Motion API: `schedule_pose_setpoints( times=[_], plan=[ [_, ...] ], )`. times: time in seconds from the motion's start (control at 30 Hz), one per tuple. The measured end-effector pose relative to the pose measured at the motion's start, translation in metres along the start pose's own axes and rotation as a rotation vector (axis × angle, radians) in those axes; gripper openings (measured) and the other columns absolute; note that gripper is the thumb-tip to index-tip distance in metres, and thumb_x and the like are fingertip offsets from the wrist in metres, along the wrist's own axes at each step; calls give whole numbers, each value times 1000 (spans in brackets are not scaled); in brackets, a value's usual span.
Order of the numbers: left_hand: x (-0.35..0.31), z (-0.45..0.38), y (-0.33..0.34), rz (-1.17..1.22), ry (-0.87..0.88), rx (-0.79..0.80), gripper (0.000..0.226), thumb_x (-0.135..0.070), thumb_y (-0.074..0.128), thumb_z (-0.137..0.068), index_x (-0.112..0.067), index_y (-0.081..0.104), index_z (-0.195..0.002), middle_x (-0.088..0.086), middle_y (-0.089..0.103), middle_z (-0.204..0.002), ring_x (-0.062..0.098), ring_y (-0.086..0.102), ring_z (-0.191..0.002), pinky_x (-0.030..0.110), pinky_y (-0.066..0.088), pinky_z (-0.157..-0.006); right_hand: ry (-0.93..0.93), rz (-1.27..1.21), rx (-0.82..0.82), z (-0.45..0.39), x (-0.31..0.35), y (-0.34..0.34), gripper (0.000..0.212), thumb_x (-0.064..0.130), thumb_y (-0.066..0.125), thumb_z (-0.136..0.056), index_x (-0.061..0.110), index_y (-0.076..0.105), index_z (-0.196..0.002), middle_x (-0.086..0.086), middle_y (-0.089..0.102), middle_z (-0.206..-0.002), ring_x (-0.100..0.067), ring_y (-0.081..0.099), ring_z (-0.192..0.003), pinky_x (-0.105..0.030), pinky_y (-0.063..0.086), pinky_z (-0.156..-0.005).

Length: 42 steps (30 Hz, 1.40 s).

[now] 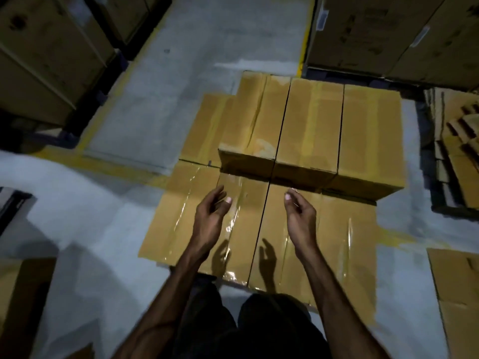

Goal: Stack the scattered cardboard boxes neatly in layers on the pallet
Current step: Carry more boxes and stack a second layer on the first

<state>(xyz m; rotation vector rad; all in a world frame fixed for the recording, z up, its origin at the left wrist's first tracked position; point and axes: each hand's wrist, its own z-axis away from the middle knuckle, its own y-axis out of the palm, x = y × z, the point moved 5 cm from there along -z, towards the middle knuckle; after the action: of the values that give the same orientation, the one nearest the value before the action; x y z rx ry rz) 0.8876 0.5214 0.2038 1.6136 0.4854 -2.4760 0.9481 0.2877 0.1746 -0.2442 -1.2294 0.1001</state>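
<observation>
Taped brown cardboard boxes form a lower layer (pixel 344 244) in front of me, hiding the pallet beneath. On its far half stand three boxes side by side as a second layer (pixel 311 130). My left hand (pixel 211 213) and my right hand (pixel 300 213) hover above the near boxes, palms facing each other, fingers relaxed, holding nothing. Their shadows fall on the box tops below.
A loose box (pixel 456 294) lies on the floor at the right, another (pixel 23 294) at the lower left. Flattened cardboard (pixel 458 141) is piled at the right. Tall box stacks (pixel 46 47) (pixel 394 32) flank a grey aisle (pixel 207 47) with yellow lines.
</observation>
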Motion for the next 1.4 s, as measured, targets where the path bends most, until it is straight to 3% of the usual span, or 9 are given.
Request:
schedule_pose_setpoints(
  times=[0.13,0.27,0.53,0.6,0.73,0.8,0.93,1.2,1.4],
  plan=[
    [-1,63,11,58,-20,-105,55,-46,68,-96,-32,58,-148,-8,64,-144,7,60,-131,54,49,-113,-34,41,112,30,17,-25,41,29,59,-106,15,61,-144,7,64,-138,14,54,-109,0,41,-85],
    [-2,112,4,65,22,-167,58,-49,67,-94,-33,58,-149,-9,64,-144,7,60,-130,53,51,-111,-92,68,223,58,34,-38,42,31,60,-106,15,60,-145,2,65,-139,-3,59,-119,-7,42,-88],
    [13,181,-31,85,104,-207,51,-44,68,-99,-32,58,-148,-9,65,-142,7,60,-129,54,50,-112,-170,15,237,142,53,-46,41,30,60,-106,19,59,-145,12,62,-129,14,55,-106,-14,46,-90],
    [21,207,-46,106,109,-234,53,-48,68,-96,-34,59,-146,-10,65,-142,6,60,-130,51,50,-112,-170,26,264,172,53,-39,39,29,61,-105,19,61,-143,12,63,-127,12,56,-107,-18,48,-94],
    [50,270,-82,172,103,-329,44,-37,67,-102,-36,59,-146,-12,65,-142,3,60,-129,47,49,-113,-225,111,390,233,53,-14,40,29,61,-105,15,62,-142,7,67,-133,7,59,-116,-7,50,-86],
    [65,299,-100,211,89,-391,43,-32,67,-103,-30,60,-146,-8,66,-141,6,61,-129,47,50,-113,-231,134,449,262,51,0,42,30,60,-105,16,61,-144,6,65,-138,1,59,-119,-14,50,-94],
    [93,369,-142,274,68,-580,43,-28,66,-104,-25,61,-146,-7,67,-139,5,64,-124,48,51,-111,-217,181,623,322,48,35,40,30,62,-104,19,62,-143,16,65,-127,-2,59,-122,-34,51,-108],
    [141,501,-186,341,5,-997,47,-39,66,-102,-28,59,-148,-7,66,-142,5,62,-127,50,51,-112,-388,318,1062,429,43,104,41,31,63,-104,17,63,-142,7,66,-138,-5,60,-127,-40,50,-113],
    [168,609,-146,404,-96,-1365,57,-51,65,-95,-27,59,-146,-3,67,-139,10,63,-127,48,53,-109,-467,378,1410,501,11,125,40,32,68,-102,15,67,-138,2,71,-132,-9,64,-125,-47,51,-111]
  ],
)
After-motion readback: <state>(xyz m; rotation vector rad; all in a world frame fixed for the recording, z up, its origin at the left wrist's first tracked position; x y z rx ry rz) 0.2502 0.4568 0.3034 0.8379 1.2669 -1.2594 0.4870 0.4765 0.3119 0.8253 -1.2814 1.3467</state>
